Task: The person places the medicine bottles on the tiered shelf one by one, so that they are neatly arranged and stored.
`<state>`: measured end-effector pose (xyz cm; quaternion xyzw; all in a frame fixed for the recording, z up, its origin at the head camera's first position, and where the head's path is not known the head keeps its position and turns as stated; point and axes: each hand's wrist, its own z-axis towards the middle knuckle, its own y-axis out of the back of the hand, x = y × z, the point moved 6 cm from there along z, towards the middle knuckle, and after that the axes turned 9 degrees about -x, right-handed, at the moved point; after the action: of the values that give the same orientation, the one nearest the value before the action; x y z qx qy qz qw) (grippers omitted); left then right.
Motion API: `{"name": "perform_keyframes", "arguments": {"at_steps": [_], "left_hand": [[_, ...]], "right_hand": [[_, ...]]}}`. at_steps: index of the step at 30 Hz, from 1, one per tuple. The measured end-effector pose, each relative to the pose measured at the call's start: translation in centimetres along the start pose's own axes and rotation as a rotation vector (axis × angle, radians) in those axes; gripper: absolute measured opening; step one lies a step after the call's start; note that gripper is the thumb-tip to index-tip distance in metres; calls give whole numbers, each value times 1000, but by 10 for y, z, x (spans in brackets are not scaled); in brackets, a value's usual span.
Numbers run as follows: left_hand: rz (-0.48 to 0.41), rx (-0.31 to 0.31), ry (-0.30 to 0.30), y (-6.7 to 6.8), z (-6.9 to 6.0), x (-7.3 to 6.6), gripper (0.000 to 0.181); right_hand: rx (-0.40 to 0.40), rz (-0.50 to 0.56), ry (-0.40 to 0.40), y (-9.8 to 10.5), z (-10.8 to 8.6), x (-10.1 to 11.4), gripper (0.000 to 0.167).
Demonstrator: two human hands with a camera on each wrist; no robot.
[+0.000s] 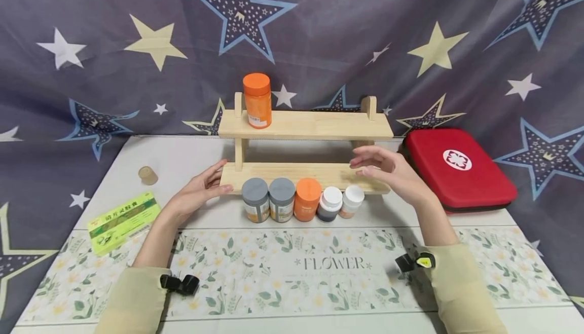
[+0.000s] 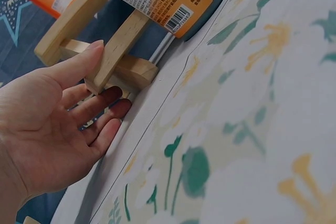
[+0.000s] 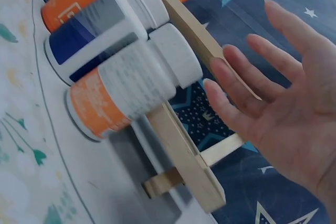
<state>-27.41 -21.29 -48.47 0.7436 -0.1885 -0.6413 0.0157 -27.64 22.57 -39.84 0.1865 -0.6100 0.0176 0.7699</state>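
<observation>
A two-tier wooden shelf (image 1: pixel 305 123) stands at the back of the table, with a tall orange bottle (image 1: pixel 257 102) on its upper board. My left hand (image 1: pixel 193 194) is at the left end of the lower board; in the left wrist view its thumb and curled fingers (image 2: pixel 109 98) hold that board's end. Over the lower board's right part hovers my right hand (image 1: pixel 392 172), fingers spread and holding nothing. In front of the shelf stand two grey-lidded jars (image 1: pixel 282 199), an orange-lidded jar (image 1: pixel 307 199) and two white-capped bottles (image 1: pixel 353 202) in a row.
A red first-aid case (image 1: pixel 456 177) lies right of the shelf. To the left are a green medicine box (image 1: pixel 123 222) and a small tan cylindrical piece (image 1: pixel 148 175). A floral mat (image 1: pixel 292 278) covers the table's front, and a star-patterned cloth (image 1: pixel 319 35) hangs behind.
</observation>
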Motion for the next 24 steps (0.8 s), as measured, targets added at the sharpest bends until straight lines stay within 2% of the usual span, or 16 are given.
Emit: {"name": "perform_keyframes", "arguments": {"at_steps": [5, 10, 14, 18, 24], "left_hand": [[-9, 4, 17, -2, 0, 3, 95], [5, -10, 7, 2, 0, -1, 95], [19, -8, 6, 3, 0, -1, 95], [16, -12, 4, 3, 0, -1, 94], [20, -17, 7, 2, 0, -1, 94]], "right_hand": [[123, -31, -2, 0, -4, -6, 47], [234, -37, 13, -4, -3, -10, 53], [306, -21, -6, -8, -5, -14, 60], [354, -7, -27, -10, -5, -18, 63], [375, -41, -43, -14, -5, -22, 62]]}}
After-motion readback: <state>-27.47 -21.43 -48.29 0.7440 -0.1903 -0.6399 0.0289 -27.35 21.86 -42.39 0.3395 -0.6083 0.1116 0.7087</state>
